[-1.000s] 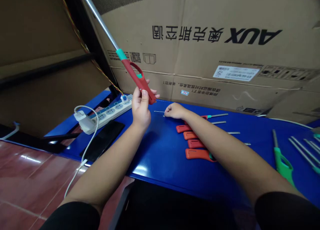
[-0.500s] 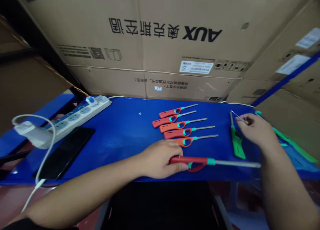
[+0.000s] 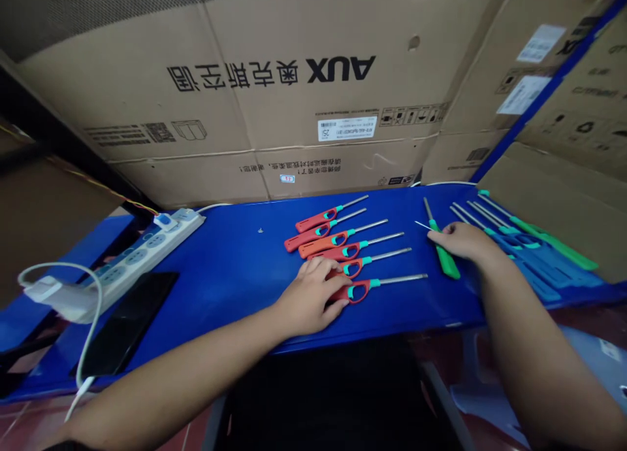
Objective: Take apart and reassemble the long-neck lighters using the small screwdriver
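My left hand is closed round the handle of a red lighter, which lies at the near end of a row of several red and orange lighters on the blue table. Their metal tubes point right. My right hand pinches a thin metal tool, its handle hidden by the fingers. That hand is over a green lighter lying on the table; whether it touches the lighter I cannot tell.
Several blue lighters and a green one lie at the right. On the left are a white power strip, a charger with cable and a black phone. A cardboard wall stands behind.
The red lighter in my left hand has come down from near the front edge to the row. My right hand has moved onto the green lighter's handle area. The view has shifted right.
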Demonstrator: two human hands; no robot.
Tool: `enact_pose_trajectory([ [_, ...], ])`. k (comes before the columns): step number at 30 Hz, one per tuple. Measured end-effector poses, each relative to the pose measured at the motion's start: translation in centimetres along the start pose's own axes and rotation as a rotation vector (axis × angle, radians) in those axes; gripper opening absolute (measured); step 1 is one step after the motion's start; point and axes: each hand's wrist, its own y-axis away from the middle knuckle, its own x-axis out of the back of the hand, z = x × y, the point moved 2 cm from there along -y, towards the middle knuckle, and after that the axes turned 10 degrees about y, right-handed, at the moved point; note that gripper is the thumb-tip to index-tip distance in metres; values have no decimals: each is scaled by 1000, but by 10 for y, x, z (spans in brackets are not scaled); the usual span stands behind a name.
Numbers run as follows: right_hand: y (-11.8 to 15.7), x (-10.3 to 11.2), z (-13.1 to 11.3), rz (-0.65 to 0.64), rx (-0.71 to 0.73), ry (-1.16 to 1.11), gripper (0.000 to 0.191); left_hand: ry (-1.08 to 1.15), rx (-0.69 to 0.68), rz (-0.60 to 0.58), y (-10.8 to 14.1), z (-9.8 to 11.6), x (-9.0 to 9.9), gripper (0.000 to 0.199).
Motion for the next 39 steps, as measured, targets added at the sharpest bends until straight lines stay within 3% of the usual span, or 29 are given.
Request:
enact_pose_trajectory([
  [3, 11, 13, -31, -38, 82, -171, 32, 81, -1, 67, -5, -3, 4, 48],
  [5, 22, 20, -68, -42, 180, -298, 37, 239, -28, 118, -7, -7, 10, 53],
  [7, 36, 24, -115, -51, 310, -422, 40, 500, 3, 211, -9, -14, 17, 52],
  [9, 51, 24, -167, -86, 518, -698, 41, 843, 105, 297, -9, -23, 20, 58],
  [11, 64, 20, -211, -113, 635, -806, 41, 1180, 202, 320, -9, -31, 19, 68],
  [14, 77, 9, -248, -58, 687, -871, 44, 1445, 289, 436, -9, -38, 23, 61],
  [17, 83, 3, -248, 4, 787, -905, 32, 1515, 337, 670, -7, -43, 38, 48],
  [20, 86, 5, -230, 75, 892, -843, 10, 1573, 384, 787, -5, -49, 55, 53],
  [24, 100, 9, -216, 242, 1078, -708, 6, 1555, 383, 901, -1, -55, 69, 56],
  [27, 112, 8, -217, 328, 1143, -680, 8, 1523, 363, 940, 1, -57, 70, 55],
  [35, 119, 3, -221, 385, 1141, -548, 10, 1371, 333, 955, 1, -57, 65, 60],
  [39, 124, 1, -220, 398, 1053, -468, 13, 1198, 321, 973, 4, -53, 55, 63],
])
